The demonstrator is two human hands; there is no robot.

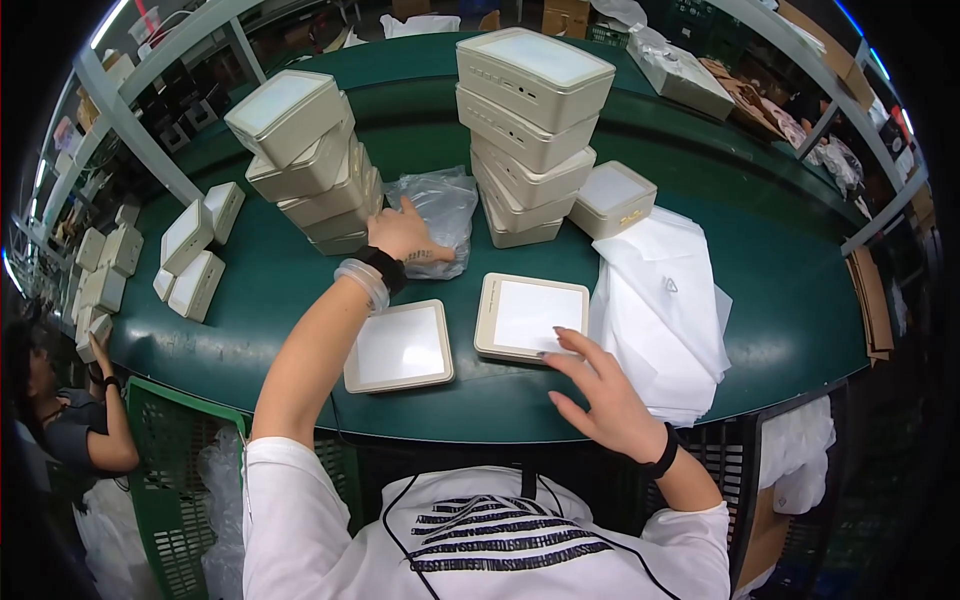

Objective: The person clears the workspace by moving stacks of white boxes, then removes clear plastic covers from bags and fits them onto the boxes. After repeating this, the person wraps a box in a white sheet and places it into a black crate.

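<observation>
Two cream-coloured, box-shaped devices with white tops lie flat on the green table before me: a left device [402, 345] and a right device [530, 315]. My left hand [408, 238] reaches past the left one, thumb and forefinger spread, over a clear plastic bag [445, 205] and beside the left stack of devices [325, 170]; its other fingers are partly hidden. My right hand [605, 400] has its fingers apart, with fingertips at the near right edge of the right device. A taller stack of devices [535, 110] stands behind, with a single device [615, 195] against it.
White bags [665, 310] lie in a pile at the right. More devices [190, 250] rest farther left, where another person [90, 420] handles one. Metal frame posts [135, 120] rise at the left. A green crate [185, 480] and a black crate [715, 475] stand below the near edge.
</observation>
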